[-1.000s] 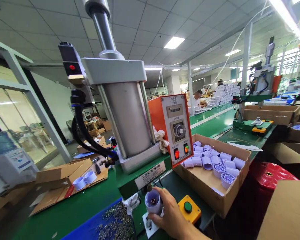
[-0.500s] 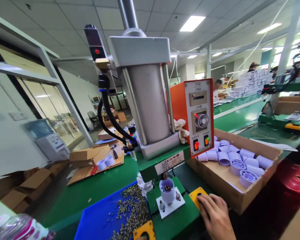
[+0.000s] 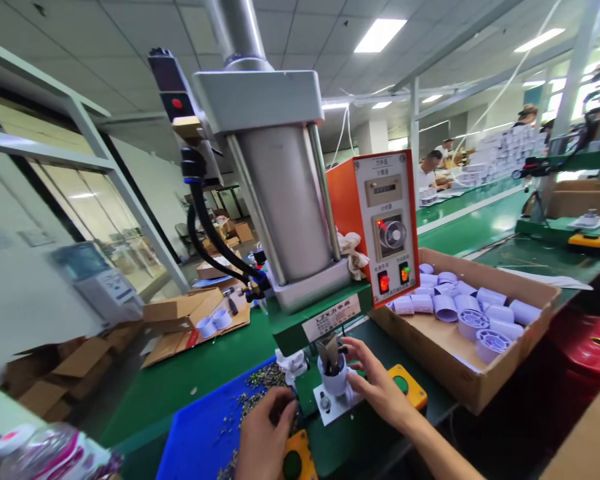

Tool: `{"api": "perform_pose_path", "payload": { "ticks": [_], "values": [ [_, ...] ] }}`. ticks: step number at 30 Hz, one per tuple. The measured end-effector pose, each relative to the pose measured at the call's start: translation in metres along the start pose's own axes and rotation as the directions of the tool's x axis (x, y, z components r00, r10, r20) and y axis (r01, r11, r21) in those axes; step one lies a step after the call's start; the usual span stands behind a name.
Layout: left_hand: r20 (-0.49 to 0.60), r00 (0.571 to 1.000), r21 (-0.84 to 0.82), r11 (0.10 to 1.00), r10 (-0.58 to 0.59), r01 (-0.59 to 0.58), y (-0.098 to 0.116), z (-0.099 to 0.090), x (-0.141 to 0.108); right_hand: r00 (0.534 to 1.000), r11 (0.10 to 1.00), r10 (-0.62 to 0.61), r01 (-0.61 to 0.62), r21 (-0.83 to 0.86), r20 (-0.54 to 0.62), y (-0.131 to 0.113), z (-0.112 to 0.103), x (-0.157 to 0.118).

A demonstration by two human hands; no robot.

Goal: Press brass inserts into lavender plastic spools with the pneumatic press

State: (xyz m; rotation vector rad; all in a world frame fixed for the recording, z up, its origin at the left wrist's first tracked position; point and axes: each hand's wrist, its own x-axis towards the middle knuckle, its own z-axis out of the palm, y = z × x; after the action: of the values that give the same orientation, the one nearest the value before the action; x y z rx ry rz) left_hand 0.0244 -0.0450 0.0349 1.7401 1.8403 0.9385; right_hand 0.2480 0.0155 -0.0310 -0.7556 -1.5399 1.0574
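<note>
A white plastic cylinder (image 3: 334,380) stands upright on the metal fixture plate (image 3: 330,412) under the press (image 3: 285,200). The press ram reaches down into its mouth. At its right side is my right hand (image 3: 380,387), thumb and fingers apart; whether the thumb touches the cylinder I cannot tell. My left hand (image 3: 265,433) hangs over the right edge of the blue tray (image 3: 190,427), beside the small brass-coloured parts (image 3: 267,377). Its thumb and fingers are curled together, and anything between them is hidden.
Yellow button boxes sit left (image 3: 305,453) and right (image 3: 414,383) of the fixture. An orange control box (image 3: 375,227) stands behind. To the right, a cardboard tray (image 3: 460,393) holds many white cylinders. A plastic bottle (image 3: 45,447) stands front left. People work farther back.
My right hand has left the right button box and moved left to the cylinder. My left hand has come up from the left button box. The ram now appears lower, inside the cylinder.
</note>
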Motion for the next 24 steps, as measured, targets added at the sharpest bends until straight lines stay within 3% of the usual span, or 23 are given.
{"api": "perform_pose_path", "payload": {
  "ticks": [2, 4, 8, 12, 19, 24],
  "values": [
    [0.015, 0.999, -0.069, 0.997, 0.038, -0.037, 0.016, -0.001, 0.010, 0.995, 0.995, 0.001, -0.011, 0.102, 0.098, 0.001, 0.003, 0.002],
    [0.042, 0.995, -0.041, 0.995, 0.090, -0.088, 0.031, -0.001, 0.018, 0.991, 0.995, 0.002, -0.015, 0.095, 0.137, -0.001, 0.006, 0.003],
    [0.106, 0.981, 0.122, 0.977, 0.164, -0.176, 0.060, 0.001, 0.032, 0.997, 1.000, -0.018, 0.017, 0.009, 0.076, -0.012, 0.016, 0.003],
    [0.191, 0.971, 0.250, 0.949, 0.146, -0.192, 0.083, 0.007, 0.045, 1.000, 1.000, -0.021, 0.021, -0.003, 0.018, -0.017, 0.024, 0.006],
    [0.314, 0.948, 0.470, 0.858, 0.054, -0.205, 0.100, 0.015, 0.056, 0.999, 0.998, -0.026, 0.025, 0.061, 0.023, -0.024, 0.025, 0.010],
    [0.367, 0.928, 0.560, 0.783, 0.061, -0.273, 0.099, 0.015, 0.068, 0.999, 0.986, -0.006, -0.002, 0.164, 0.048, -0.013, 0.028, 0.020]
  ]
}}
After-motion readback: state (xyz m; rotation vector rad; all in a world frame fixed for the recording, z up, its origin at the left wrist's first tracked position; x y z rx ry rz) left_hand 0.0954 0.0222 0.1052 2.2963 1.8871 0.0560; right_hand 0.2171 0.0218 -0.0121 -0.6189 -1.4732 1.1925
